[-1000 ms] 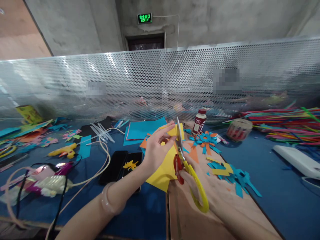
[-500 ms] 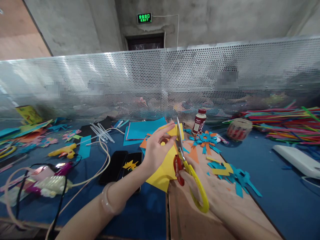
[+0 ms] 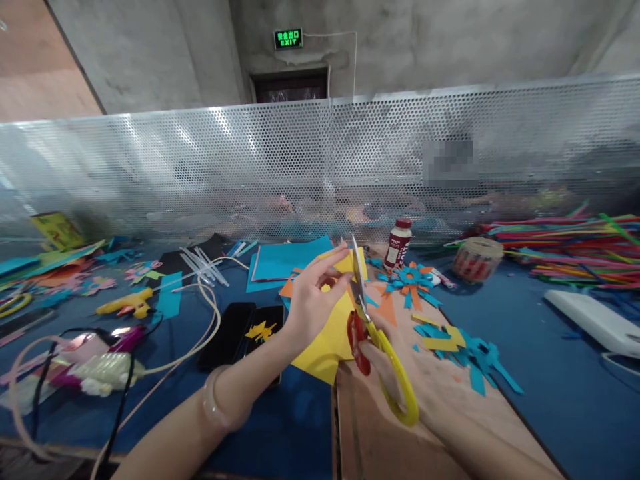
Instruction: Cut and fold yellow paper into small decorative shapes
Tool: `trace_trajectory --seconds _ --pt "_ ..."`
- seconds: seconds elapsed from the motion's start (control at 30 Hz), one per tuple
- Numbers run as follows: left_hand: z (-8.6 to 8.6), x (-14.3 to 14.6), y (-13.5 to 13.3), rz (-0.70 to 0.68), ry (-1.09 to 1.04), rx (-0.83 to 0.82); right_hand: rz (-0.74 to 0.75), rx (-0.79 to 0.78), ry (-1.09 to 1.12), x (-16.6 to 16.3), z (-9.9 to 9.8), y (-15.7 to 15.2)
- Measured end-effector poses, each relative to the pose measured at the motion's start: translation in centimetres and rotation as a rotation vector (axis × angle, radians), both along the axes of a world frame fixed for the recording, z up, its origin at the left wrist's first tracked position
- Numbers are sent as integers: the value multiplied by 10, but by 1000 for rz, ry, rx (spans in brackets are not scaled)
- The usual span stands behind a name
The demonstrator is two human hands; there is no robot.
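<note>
My left hand (image 3: 315,297) pinches a sheet of yellow paper (image 3: 327,343), which hangs down below the palm and shows again above the fingers. In my right hand (image 3: 387,360) is a pair of scissors (image 3: 395,383) with one yellow and one red handle loop. The blades point up and away from me, slightly apart, at the right edge of the yellow paper. Whether the paper lies between the blades is hard to see. Orange paper scraps (image 3: 387,310) lie just beyond the scissors, near a blue and orange paper flower (image 3: 411,281).
Blue paper sheets (image 3: 293,257) lie behind my left hand. A dark red bottle (image 3: 399,243) and a tape roll (image 3: 477,260) stand at the back. Left are two phones (image 3: 227,333), a yellow glue gun (image 3: 127,303) and looping cables. Right are a white device (image 3: 593,320) and colourful pipe cleaners (image 3: 575,243).
Both hands, the yellow paper and the scissors stay almost exactly where they were. The view has shifted very slightly.
</note>
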State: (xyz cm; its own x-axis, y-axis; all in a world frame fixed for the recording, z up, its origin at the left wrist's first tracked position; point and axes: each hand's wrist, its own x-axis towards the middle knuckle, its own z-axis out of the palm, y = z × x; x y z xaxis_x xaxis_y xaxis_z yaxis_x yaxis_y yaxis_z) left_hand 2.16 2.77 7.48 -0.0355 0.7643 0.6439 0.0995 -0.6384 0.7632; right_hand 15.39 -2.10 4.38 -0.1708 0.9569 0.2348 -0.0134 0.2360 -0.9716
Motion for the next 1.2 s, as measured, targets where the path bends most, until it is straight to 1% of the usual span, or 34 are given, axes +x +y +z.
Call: trace_trajectory --seconds 0.13,0.23,0.3,0.47,0.57,0.73,0.8,1.0,1.1,1.2 --pt "-1 0 1 -4 3 0 36 -108 27 -2 -5 2" --pt "-2 -1 1 -10 3 -4 42 -144 47 -3 -4 1" --pt "-1 -1 1 -11 4 -2 48 -171 54 -4 4 -2" --pt "-1 -1 1 -6 7 1 27 -311 12 -7 36 -12" --pt "-1 -1 1 -2 10 8 -17 -289 -7 -6 40 -13" --pt "-2 -2 2 -6 20 11 -18 -221 -47 -2 26 -8" --pt "-2 -2 2 -7 25 12 -28 -208 -68 -2 23 -8" --pt "-4 -2 4 1 42 17 -25 -263 -89 -5 32 -12" --pt "-3 -3 4 4 56 25 -67 -193 -126 -3 36 -13" --pt "-2 -4 4 -1 73 21 -97 -132 -167 -1 33 -11"
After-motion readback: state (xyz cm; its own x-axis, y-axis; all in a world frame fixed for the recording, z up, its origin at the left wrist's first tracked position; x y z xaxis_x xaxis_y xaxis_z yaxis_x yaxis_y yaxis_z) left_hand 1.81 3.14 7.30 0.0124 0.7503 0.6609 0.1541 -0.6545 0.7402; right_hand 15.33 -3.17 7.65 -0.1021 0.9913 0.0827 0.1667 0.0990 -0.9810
